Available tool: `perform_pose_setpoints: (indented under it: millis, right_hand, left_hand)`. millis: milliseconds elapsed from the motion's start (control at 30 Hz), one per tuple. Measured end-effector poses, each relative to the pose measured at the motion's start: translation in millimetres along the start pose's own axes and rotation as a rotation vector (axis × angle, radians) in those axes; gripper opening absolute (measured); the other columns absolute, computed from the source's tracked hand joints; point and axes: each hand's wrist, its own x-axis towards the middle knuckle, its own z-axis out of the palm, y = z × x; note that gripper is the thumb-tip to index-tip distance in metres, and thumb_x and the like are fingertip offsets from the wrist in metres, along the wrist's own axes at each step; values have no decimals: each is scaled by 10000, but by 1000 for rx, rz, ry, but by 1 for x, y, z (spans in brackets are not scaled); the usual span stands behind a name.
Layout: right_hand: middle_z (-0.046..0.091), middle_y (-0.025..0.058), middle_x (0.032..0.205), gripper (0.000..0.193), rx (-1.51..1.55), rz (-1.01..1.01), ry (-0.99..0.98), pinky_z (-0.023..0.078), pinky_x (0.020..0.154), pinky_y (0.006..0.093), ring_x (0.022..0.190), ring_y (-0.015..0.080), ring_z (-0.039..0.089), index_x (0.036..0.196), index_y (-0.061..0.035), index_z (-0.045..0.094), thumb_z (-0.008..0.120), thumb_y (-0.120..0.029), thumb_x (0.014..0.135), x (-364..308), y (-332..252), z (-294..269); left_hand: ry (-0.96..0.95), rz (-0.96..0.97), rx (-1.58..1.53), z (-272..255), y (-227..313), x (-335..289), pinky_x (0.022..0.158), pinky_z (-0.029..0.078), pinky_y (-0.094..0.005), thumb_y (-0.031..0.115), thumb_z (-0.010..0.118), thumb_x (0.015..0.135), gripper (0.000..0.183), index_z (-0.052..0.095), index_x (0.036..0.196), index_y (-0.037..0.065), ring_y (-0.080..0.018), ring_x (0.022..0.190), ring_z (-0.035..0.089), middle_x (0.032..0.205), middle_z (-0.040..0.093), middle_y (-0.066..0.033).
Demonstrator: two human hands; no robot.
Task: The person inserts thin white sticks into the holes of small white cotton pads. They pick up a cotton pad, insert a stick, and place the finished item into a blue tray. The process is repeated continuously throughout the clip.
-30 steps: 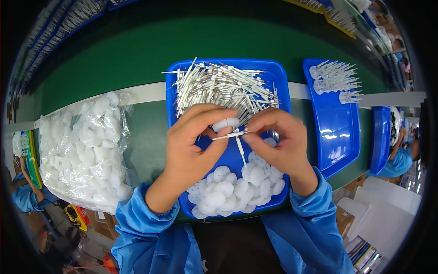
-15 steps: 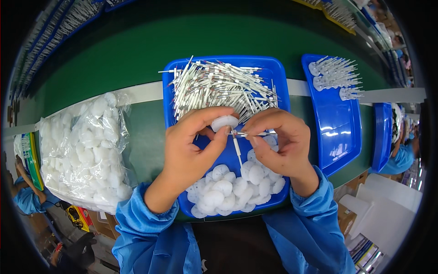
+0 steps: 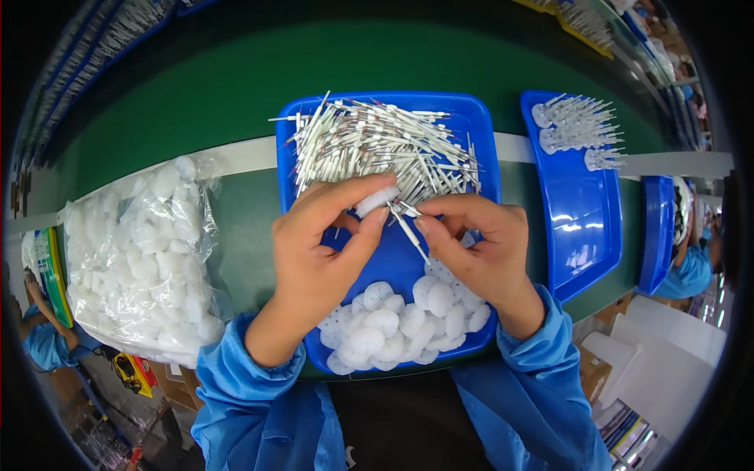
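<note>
My left hand [image 3: 314,251] is closed, pinching a small stack of round white plastic discs [image 3: 375,202] between thumb and forefinger. Close on its right, my right hand [image 3: 491,247] pinches thin white rods [image 3: 410,237] with metallic ends. One rod slants down toward the tray floor, and a rod end meets the discs' edge; whether it sits in a hole cannot be made out. Both hands hover over a blue tray [image 3: 488,161]. A heap of similar rods [image 3: 377,149] fills its far half, and loose white discs [image 3: 381,322] lie in its near part.
To the left lies a clear plastic bag [image 3: 141,259] full of white discs. A second blue tray [image 3: 581,235] on the right carries discs with upright rods [image 3: 577,125] at its far end. Another blue tray [image 3: 658,228] stands farther right, near a person in blue [image 3: 683,275].
The discs in my left hand have tipped from nearly flat to more edge-on and shifted slightly left. My right fingers have moved a little, and the hanging rod now slants more to the right.
</note>
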Motion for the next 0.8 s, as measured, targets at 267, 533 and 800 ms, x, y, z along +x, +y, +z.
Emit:
perform_pose_setpoints:
  millis: [267,533,800]
  right_hand:
    - [752,71,721,158,-45,-34,-4,529,553,258,575,124,703,1072,-45,831,866,-97,927,-1,-5,10]
    - [745,75,758,140,-140,-134,-6,546,553,328,605,206,722,963,-64,792,882,-157,910,3,0,8]
    - [749,76,751,127,-286,-244,98,548,546,364,623,256,727,943,-78,787,883,-144,892,5,0,11]
  left_hand:
    - [-30,169,282,0,9,4,738,635,-280,-103,788,886,381,819,1236,44,-198,986,733,1187,822,-117]
    - [-57,282,438,-1,10,4,747,598,-316,-97,783,839,403,824,1212,50,-216,894,747,1150,832,-98]
    - [-23,305,569,4,13,-6,640,570,-327,-72,833,815,440,822,1239,43,-224,666,710,1027,829,-129]
